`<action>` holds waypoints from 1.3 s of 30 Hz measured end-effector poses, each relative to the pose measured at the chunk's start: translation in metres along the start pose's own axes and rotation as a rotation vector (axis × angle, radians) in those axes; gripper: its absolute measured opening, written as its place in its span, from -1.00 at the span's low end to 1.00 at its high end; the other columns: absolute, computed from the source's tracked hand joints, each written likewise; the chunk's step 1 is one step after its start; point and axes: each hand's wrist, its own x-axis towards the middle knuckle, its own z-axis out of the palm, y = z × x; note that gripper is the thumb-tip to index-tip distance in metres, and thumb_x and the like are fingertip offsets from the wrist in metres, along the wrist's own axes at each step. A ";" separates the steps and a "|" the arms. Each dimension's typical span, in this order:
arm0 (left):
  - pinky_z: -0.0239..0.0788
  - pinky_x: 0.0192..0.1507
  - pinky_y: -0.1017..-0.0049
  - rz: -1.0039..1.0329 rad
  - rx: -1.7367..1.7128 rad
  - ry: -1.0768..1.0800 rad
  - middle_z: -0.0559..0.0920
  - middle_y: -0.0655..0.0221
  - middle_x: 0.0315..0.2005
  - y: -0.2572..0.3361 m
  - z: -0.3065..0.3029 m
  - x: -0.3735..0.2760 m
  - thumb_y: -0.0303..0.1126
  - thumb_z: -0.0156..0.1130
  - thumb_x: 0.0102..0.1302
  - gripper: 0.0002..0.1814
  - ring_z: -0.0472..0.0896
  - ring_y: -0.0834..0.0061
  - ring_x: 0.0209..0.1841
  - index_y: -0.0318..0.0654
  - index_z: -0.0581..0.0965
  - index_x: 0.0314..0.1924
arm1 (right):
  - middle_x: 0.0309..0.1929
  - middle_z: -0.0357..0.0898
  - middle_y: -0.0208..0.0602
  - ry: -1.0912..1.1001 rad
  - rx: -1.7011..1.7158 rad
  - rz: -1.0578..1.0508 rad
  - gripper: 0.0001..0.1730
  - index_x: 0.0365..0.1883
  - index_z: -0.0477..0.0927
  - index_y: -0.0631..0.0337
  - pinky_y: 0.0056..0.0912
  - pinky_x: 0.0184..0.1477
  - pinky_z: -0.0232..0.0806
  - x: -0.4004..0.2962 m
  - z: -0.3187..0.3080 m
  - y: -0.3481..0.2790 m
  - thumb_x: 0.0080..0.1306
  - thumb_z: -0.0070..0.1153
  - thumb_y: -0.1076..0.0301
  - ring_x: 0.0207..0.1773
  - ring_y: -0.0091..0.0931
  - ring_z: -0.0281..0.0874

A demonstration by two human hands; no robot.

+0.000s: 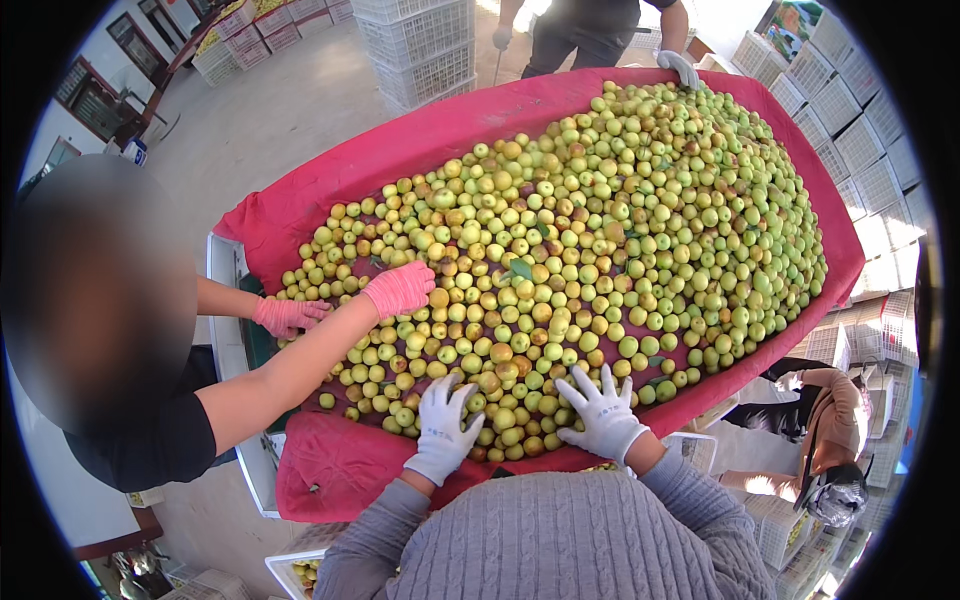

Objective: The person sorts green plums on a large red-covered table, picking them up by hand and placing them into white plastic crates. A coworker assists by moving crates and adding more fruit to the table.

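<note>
A large heap of round green-yellow jujube-like fruits (540,300) lies on a table lined with red cloth (360,169), deepest at the far right. My left hand (444,431), in a white knit glove, rests at the near edge of the fruits, its fingers apart and touching some of them. Further right, my right hand (602,418) in a matching glove is spread over the fruits. Neither hand grips a fruit that I can see; what lies under the palms is hidden. A few green leaves (520,268) are mixed in with the fruits.
At the left a co-worker in pink gloves (401,290) reaches into the fruits. Across the table stands another person with a gloved hand (679,69) on the heap. A third person (832,420) bends at the right. White plastic crates (420,45) are stacked around; one (281,566) stands near my left.
</note>
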 end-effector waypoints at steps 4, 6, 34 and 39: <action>0.03 0.64 -0.19 0.279 0.100 -0.100 0.45 0.14 0.56 0.038 0.025 0.053 -0.07 0.46 0.42 -0.32 0.28 -0.15 0.59 0.08 0.57 0.51 | 0.80 0.14 -0.25 0.051 -0.027 -0.322 -0.28 0.59 0.54 -0.39 0.79 0.67 -0.25 0.002 0.032 0.013 0.51 0.24 -0.29 0.83 0.29 -0.24; 0.00 0.65 -0.22 0.347 0.207 -0.180 0.50 0.17 0.53 0.039 0.036 0.070 -0.05 0.46 0.40 -0.43 0.31 -0.11 0.59 0.12 0.68 0.39 | 0.81 0.16 -0.36 0.001 -0.004 -0.406 -0.44 0.47 0.67 -0.40 0.70 0.70 -0.19 0.004 0.021 0.014 0.57 0.20 -0.22 0.85 0.23 -0.26; -0.11 0.69 -0.33 0.325 0.571 0.074 0.39 0.48 0.63 -0.011 0.054 0.391 -0.03 0.20 0.61 -0.34 0.16 -0.06 0.70 0.06 0.43 0.63 | 0.42 0.63 -0.08 0.992 0.321 -0.166 -0.36 0.55 0.51 0.19 0.02 0.60 0.25 0.289 -0.103 0.084 0.49 0.21 0.42 0.52 -0.11 0.51; 0.04 0.61 -0.29 0.153 0.473 0.261 0.47 0.38 0.52 -0.037 0.064 0.396 -0.05 0.25 0.56 -0.37 0.22 -0.20 0.61 0.00 0.50 0.56 | 0.18 0.78 -0.25 0.917 0.373 -0.101 -0.52 0.37 0.68 0.01 -0.01 0.38 0.42 0.343 -0.151 0.092 0.48 0.30 0.30 0.23 -0.20 0.64</action>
